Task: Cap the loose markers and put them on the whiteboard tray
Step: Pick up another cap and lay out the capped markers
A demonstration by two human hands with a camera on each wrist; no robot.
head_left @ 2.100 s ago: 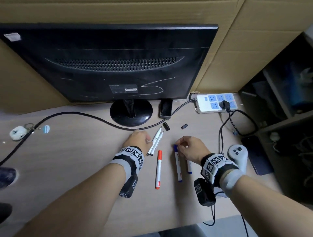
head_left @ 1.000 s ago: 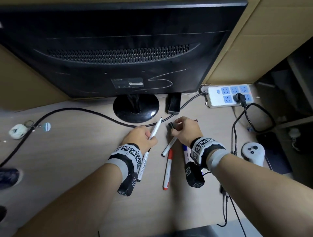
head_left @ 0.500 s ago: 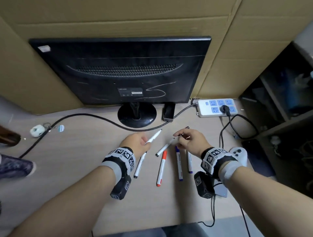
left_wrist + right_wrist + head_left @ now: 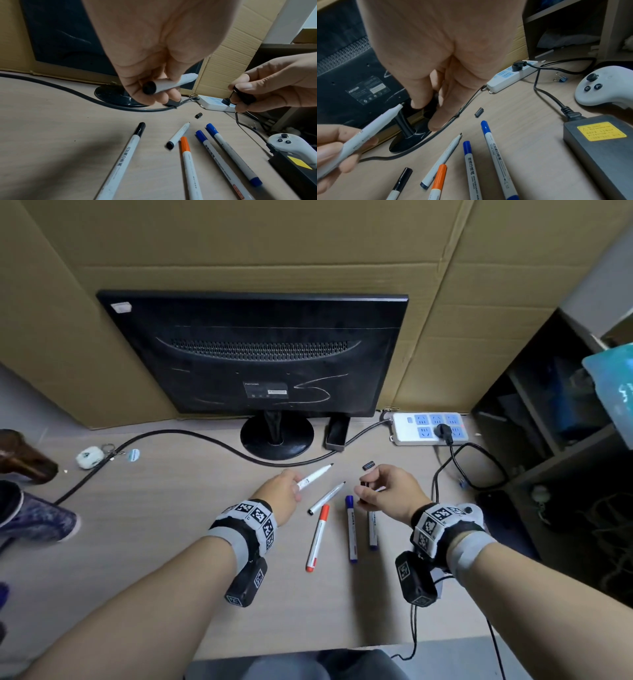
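My left hand (image 4: 295, 487) holds an uncapped white marker (image 4: 315, 474) above the desk, its black tip pointing up and right; the same marker (image 4: 171, 83) shows in the left wrist view. A short gap to the right, my right hand (image 4: 368, 491) pinches a black cap (image 4: 431, 106) between thumb and fingers. A second black cap (image 4: 368, 465) lies loose on the desk. Below the hands lie another uncapped marker (image 4: 327, 494), an orange-capped marker (image 4: 318, 537) and two blue-capped markers (image 4: 351, 529). A black-capped marker (image 4: 135, 136) lies furthest left.
A black monitor (image 4: 260, 354) on a round stand stands behind the markers, with a thick cable (image 4: 191, 436) across the desk. A white power strip (image 4: 428, 428) sits at the back right. A white controller (image 4: 604, 86) and black power adapter (image 4: 599, 146) lie right of the markers.
My left hand has lifted the uncapped marker off the desk. My right hand picked up one black cap and brought it near the marker's tip. The head has pulled back.
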